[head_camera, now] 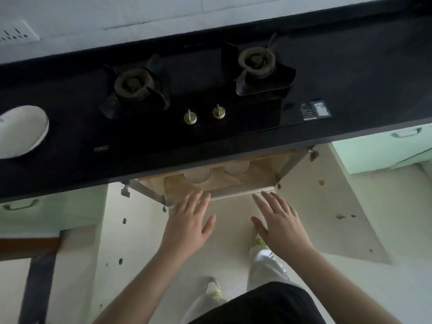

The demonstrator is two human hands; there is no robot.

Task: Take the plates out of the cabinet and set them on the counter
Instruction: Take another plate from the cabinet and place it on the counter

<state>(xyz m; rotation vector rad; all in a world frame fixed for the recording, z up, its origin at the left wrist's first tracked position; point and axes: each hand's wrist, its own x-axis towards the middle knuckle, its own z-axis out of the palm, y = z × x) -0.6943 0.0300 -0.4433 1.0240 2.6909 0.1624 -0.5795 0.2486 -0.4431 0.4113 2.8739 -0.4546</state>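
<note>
Below the black counter (58, 169) the cabinet (257, 176) stands open, its wooden floor showing. Two pale round plates sit inside, one at the left (198, 176) and one at the right (237, 168), both half hidden under the counter edge. A white plate (21, 132) lies on the counter at the far left. My left hand (187, 220) and my right hand (278, 220) hover with straight, spread fingers just in front of the cabinet's front edge, holding nothing. The left fingertips overlap the cabinet's left front corner.
A two-burner gas hob (194, 90) with two brass knobs is set into the counter above the cabinet. Both cabinet doors (327, 206) swing out wide to either side. Mint-green drawer fronts (383, 150) flank the opening. My legs and shoes stand on the pale floor below.
</note>
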